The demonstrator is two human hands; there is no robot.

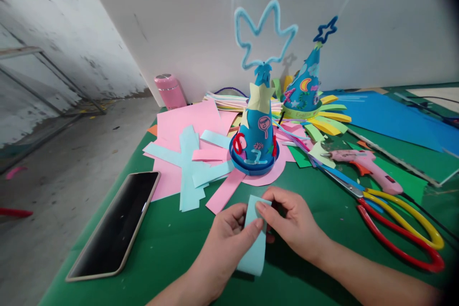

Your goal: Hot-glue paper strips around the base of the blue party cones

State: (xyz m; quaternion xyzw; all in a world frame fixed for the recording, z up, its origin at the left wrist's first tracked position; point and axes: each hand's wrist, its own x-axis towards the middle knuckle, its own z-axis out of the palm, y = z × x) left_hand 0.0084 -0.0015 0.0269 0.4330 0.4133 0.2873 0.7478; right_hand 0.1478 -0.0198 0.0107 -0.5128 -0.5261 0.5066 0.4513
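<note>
Between both hands is a light blue paper strip (255, 253), its lower end curving round like a fold or loop. My left hand (229, 239) pinches it from the left, thumb lying on its face. From the right, my right hand (290, 215) grips the upper end between thumb and fingers. Just beyond them stands a blue paper cone hat (261, 119) with a light blue pipe-cleaner crown (275, 9) on top and a blue brim. Left of the hat lie loose light blue strips (189, 167) and a pink strip (226, 192), over pink paper sheets (172, 126).
A phone (116, 224) lies at the table's left edge. To the right are large scissors (398, 248) with red and yellow handles and a pink glue gun (366, 160). Behind stand a second cone hat (306, 83), a pink bottle (171, 92) and blue sheets (401, 117).
</note>
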